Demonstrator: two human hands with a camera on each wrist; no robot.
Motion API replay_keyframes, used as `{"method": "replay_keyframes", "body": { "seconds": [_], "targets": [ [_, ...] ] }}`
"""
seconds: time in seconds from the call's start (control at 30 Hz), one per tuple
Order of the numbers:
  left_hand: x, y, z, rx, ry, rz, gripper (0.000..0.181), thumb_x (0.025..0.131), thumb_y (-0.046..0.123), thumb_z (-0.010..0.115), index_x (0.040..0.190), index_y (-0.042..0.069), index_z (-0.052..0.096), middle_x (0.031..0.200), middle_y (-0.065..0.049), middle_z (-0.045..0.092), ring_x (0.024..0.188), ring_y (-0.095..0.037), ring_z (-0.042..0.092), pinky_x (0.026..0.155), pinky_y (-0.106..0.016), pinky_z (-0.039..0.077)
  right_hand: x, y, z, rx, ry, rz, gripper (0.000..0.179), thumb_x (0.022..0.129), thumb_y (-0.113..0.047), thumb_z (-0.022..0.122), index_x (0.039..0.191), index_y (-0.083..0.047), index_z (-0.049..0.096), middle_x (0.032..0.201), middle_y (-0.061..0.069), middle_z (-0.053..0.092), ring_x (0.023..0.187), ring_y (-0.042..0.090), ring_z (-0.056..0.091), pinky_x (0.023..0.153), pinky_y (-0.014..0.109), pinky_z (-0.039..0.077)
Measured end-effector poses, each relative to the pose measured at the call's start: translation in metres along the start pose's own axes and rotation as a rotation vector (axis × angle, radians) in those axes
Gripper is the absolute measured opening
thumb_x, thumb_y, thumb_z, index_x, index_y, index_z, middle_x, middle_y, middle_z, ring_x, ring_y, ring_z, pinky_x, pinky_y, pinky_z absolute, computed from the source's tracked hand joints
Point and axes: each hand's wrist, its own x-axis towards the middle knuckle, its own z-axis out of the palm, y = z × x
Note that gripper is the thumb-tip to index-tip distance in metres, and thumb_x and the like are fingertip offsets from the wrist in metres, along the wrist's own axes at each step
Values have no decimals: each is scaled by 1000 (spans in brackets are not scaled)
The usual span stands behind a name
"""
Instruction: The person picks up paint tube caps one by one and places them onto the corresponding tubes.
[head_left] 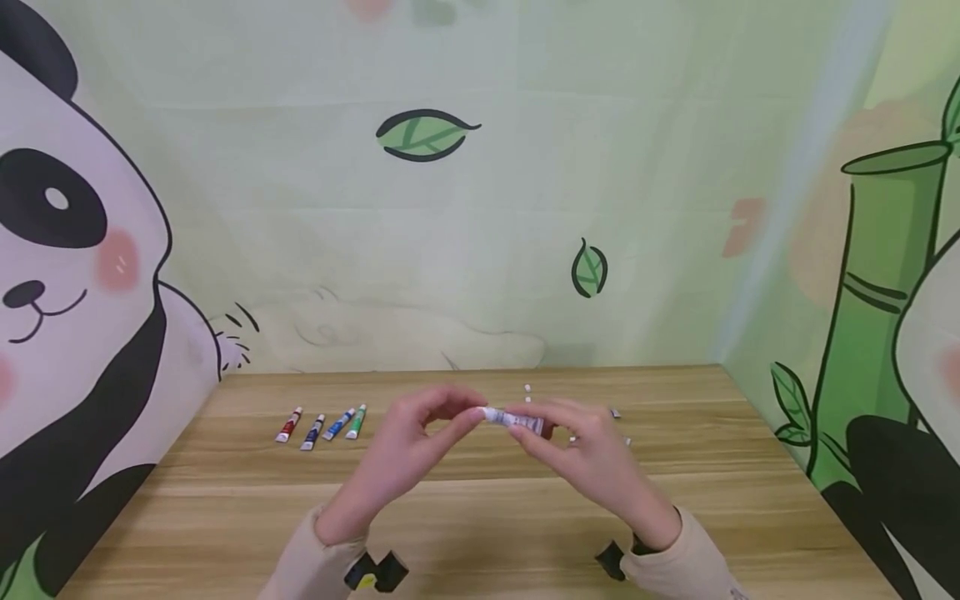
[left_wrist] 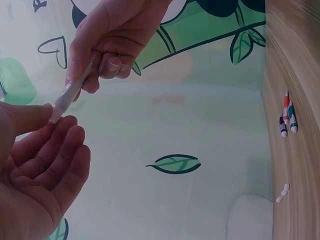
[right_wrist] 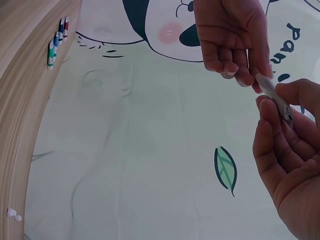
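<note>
Above the surface [head_left: 450, 533], my left hand [head_left: 405, 442] pinches the paint tube's [head_left: 501, 416] tip, my right hand [head_left: 588, 435] its body; two loose white pieces [head_left: 527, 387] suggest the work is partly done, this tube unfinished.

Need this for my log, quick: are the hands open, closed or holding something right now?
Left hand: closed, pinching one end of the small tube.
Right hand: closed, holding that tube's body.
</note>
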Motion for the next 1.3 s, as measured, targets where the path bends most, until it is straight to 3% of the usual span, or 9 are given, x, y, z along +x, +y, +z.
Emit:
{"method": "replay_keyframes", "body": {
  "seconds": [0.2,0.4,0.57,0.7,0.83,1.0,1.3],
  "targets": [
    [0,1,3,-21,14,29,13,98,19,67,108,13,73,99,7,74,87,-10,70,79,-31,58,0,0,1,22,-3,37,23,88,-3,77,111,-7,76,90,-1,73,70,8,61,56,24,51],
    [1,0,4,9,55,114,11,96,11,69,106,10,74,100,3,75,89,-11,71,78,-29,59,1,-4,0,81,-19,116,23,91,-6,74,113,-8,76,96,1,75,69,12,64,56,25,53],
    [1,-3,4,51,81,235,13,94,2,68,106,7,74,101,-1,74,91,-14,71,76,-26,59,1,-6,0,163,-37,238,21,93,-11,73,113,-10,77,97,0,76,71,21,69,56,28,53],
    [2,-4,4,50,95,279,15,93,-1,68,105,6,73,101,-2,74,91,-16,71,77,-27,59,1,-6,0,204,-41,344,20,93,-16,74,112,-14,78,101,-3,76,80,22,70,66,30,56],
    [2,-6,5,26,99,252,13,93,2,70,106,5,73,101,-3,74,92,-15,71,80,-28,58,1,-6,0,169,-34,394,20,92,-22,76,111,-18,78,101,-7,76,88,17,68,73,30,55],
    [3,-9,5,-8,98,200,13,93,7,72,105,3,73,101,-2,75,93,-15,72,83,-30,58,2,-2,0,99,-44,373,19,90,-24,78,109,-20,79,99,-10,73,86,15,66,73,30,53],
    [3,-14,6,-94,105,91,13,94,11,71,107,7,74,102,-1,75,95,-16,71,86,-32,57,4,-1,2,142,-137,426,21,92,-29,75,112,-21,77,100,-10,74,87,14,67,76,30,54]
  ]
}}
